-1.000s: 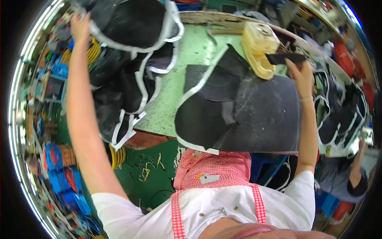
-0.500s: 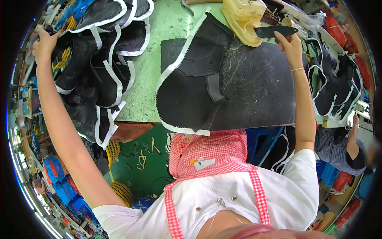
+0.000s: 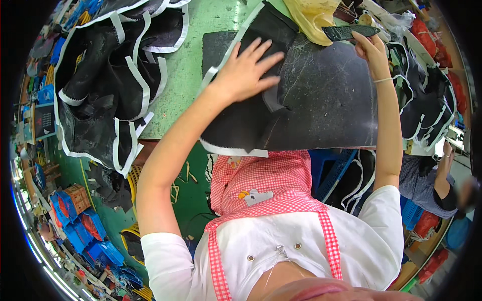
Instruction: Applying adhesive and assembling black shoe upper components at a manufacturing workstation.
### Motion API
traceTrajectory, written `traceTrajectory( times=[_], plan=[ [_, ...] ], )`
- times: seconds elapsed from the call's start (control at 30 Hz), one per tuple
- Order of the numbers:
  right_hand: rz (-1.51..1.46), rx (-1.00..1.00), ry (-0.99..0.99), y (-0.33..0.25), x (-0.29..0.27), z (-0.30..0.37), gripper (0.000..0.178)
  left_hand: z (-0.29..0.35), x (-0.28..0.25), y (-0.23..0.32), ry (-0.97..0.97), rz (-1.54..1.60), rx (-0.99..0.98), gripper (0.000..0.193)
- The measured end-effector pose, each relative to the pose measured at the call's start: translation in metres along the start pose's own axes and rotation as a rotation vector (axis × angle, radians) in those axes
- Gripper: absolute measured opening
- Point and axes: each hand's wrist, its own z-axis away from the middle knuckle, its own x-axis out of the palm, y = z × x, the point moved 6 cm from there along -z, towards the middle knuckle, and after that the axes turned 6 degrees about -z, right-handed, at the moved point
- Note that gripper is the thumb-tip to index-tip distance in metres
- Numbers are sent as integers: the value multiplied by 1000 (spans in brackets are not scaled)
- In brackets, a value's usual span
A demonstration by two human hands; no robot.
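Observation:
My left hand is open, fingers spread, over a black cloth piece with a white-taped edge; whether the palm presses on it cannot be made out. The piece lies on the left part of a dark board on a green table. My right hand pinches a flat black leaf-shaped tool above the board's far right corner. The tool's tip is beside a cut yellowish plastic container.
Black pieces with white edging hang over the table's left edge. Another bunch lies at the right. Yellow baskets stand on the floor at the left. Another person is at the far right.
My left hand has left the hanging pieces and moved right, over the piece on the board. The hanging pieces have spread lower at the left. My right hand has risen slightly with the tool.

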Motion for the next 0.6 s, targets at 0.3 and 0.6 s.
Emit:
traceTrajectory(
  times=[0.3, 0.6],
  plan=[
    [265, -53, -180, -21, 107, 23, 21, 112, -23, 14, -207, 170, -8, 50],
    [666, -441, -298, -21, 164, 21, 22, 112, -20, 13, -166, 194, -28, 49]
  ],
)
